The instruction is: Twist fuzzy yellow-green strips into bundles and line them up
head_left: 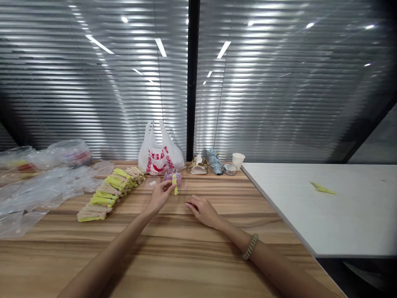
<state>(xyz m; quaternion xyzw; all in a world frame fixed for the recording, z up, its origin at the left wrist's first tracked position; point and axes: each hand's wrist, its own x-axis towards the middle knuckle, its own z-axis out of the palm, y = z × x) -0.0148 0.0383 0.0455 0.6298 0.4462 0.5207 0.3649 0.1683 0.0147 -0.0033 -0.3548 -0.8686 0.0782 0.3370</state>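
My left hand [161,195] pinches a small yellow bundle [175,184] upright between thumb and fingers, above the wooden table. Just behind it stands a clear tub of small pink and purple pieces [168,175], partly hidden by the bundle. Closer to me and to the right, my right hand [201,210] is low over the table with its fingers curled together. Whether it pinches something tiny I cannot make out. Left of my left hand lies a long row of yellow and beige bundles [108,192]. A clear round lid [152,182] rests beside the tub.
Clear plastic bags [46,190] and clear tubs [70,151] cover the left side. At the back stand a white carrier bag [159,153], a gold tissue pack [199,164], a blue crumpled packet [214,161], a tape roll [229,169] and a paper cup [238,160]. Yellow scissors [323,188] lie on the white table [341,219].
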